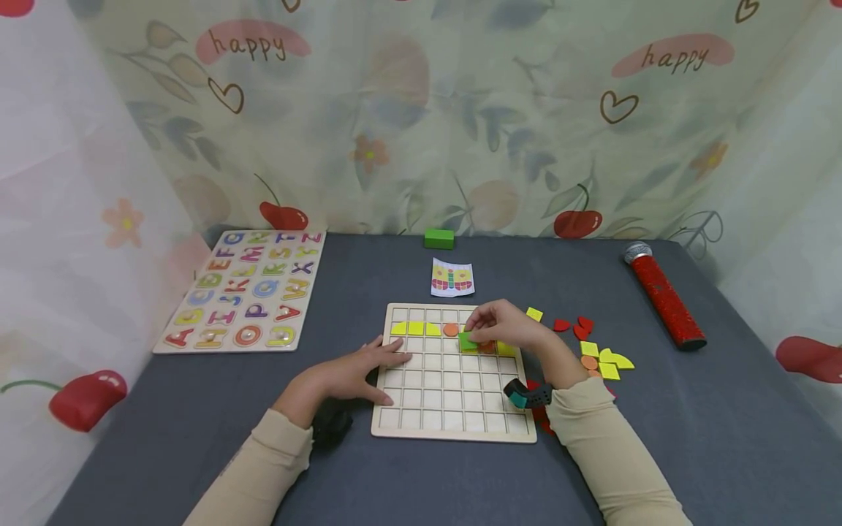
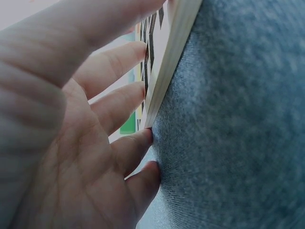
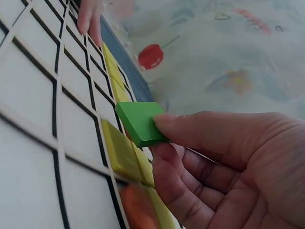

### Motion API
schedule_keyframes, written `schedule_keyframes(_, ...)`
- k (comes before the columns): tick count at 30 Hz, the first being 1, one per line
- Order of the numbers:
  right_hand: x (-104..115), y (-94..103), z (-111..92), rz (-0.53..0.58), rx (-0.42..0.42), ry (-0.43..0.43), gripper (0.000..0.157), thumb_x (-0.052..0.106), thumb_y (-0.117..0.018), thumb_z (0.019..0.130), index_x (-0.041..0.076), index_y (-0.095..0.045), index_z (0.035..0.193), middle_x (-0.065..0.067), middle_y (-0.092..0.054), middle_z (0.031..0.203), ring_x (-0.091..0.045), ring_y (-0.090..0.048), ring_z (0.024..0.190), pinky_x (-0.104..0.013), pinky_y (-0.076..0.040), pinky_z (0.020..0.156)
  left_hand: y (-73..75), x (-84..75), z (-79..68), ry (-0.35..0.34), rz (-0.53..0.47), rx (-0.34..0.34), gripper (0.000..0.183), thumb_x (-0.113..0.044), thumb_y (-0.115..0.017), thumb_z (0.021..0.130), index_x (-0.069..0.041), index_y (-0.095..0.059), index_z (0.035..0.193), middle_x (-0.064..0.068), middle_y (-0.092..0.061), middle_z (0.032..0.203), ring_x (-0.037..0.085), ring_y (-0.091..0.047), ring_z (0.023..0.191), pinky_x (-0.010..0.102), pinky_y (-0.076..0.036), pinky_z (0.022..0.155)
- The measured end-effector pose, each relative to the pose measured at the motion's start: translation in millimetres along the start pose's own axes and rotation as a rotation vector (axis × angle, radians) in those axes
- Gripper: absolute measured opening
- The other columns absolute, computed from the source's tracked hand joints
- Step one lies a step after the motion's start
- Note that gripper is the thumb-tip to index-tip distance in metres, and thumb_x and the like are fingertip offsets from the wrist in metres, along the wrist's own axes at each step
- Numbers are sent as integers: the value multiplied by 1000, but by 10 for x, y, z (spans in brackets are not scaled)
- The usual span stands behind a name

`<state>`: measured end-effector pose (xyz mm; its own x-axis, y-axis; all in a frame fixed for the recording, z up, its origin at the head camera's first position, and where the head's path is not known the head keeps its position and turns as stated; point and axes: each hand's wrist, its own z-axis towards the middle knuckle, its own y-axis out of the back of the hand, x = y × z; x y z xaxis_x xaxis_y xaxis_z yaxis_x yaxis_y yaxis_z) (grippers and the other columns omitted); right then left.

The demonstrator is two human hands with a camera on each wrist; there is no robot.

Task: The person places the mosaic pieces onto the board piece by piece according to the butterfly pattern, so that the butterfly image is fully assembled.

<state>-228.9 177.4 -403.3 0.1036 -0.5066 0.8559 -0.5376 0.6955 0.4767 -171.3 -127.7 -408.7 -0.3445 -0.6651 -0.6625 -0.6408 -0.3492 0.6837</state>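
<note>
Looks like the placing step: right hand [image 1: 508,324] has the green tile [image 3: 139,121] pinched over the board [image 1: 452,400], left hand [image 1: 358,371] sits fingers spread at its left edge. Next probably calls for lining the tile up squarely, then letting go.

The curtain [image 1: 454,153] reads "happy" twice, and the letter board [image 1: 247,294] bears alphabet capitals.

Soft, even light filled the head view, palest on the left curtain [image 1: 59,175]. The left wrist view was dim, with white glare beyond the left hand [image 2: 86,155]. In the right wrist view the green tile [image 3: 140,121] looked crisp, the orange tile [image 3: 137,206] blurred, the far curtain [image 3: 209,62] hazy.
</note>
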Motion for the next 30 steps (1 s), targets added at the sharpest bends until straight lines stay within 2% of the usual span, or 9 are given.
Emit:
schedule_keyframes(5,16,-126,129,2,-13,14,17,11,-68,84,0,-66,97,-4,-64,86,-14,-57,76,-25,-49,70,2,5,4,6,2,3,75,-28,-74,79,-22,-37,144,-1,-15,157,33,3,145,57,-14,114)
schedule_keyframes(10,-2,-207,179,-17,-27,48,13,8,-69,82,-1,-67,90,-5,-64,80,-13,-55,70,-26,-48,66,2,-2,5,4,-5,10,74,-28,-73,80,-22,-37,144,-1,-15,157,33,3,145,57,-14,114)
schedule_keyframes(18,39,-235,165,-124,-54,67,6,6,-71,80,0,-69,83,-5,-65,78,-12,-54,69,-25,-47,68,6,-7,-6,11,-3,7,74,-27,-73,80,-22,-37,144,-1,-15,157,32,3,145,57,-13,114)
schedule_keyframes(24,72,-243,150,-204,-58,58,5,9,-71,81,4,-71,82,-3,-67,76,-11,-53,66,-24,-46,64,14,3,-7,-14,-13,8,74,-26,-73,80,-18,-37,144,4,-15,157,35,3,145,59,-9,113)
schedule_keyframes(26,73,-241,139,-215,-62,62,5,10,-72,81,5,-71,82,-3,-67,77,-11,-53,66,-24,-46,65,16,6,-7,-17,-16,7,74,-26,-73,80,-18,-37,144,4,-15,157,35,3,145,59,-9,113)
schedule_keyframes(30,54,-224,94,-165,-60,27,8,12,-72,81,5,-71,83,-3,-67,76,-11,-52,64,-24,-46,62,16,8,-9,-17,-15,2,74,-26,-73,80,-18,-38,144,4,-15,157,36,3,145,59,-10,113)
